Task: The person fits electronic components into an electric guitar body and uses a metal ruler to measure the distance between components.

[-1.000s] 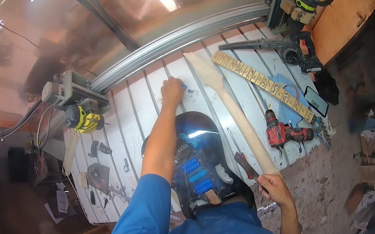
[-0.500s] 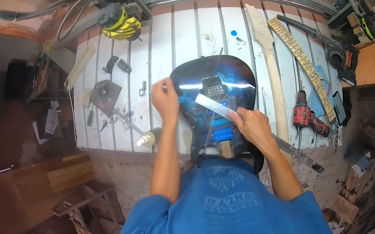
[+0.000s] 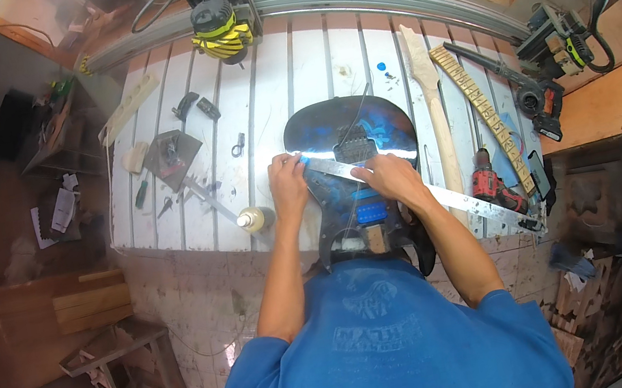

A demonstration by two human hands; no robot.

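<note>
A dark electric guitar body with blue patches lies on the slatted table, its neck end toward me. It carries a metal bridge and a blue pickup. A long metal ruler crosses it at a slant, from the body's left edge to beyond the table's right front. My right hand is closed on the ruler over the body. At the ruler's left end, my left hand is closed with its fingertips on the tip. Part of the ruler passes under my right hand and forearm.
Left of the guitar stand a pale bottle and a dustpan-shaped metal piece. To the right lie a wooden neck blank, a fretted fingerboard, a red drill and a cordless blower. A yellow-striped machine head hangs behind.
The ruler has swung flatter, its far end moving up and right. My left hand has come down from beside the body onto the ruler's tip. The whole view has shifted slightly.
</note>
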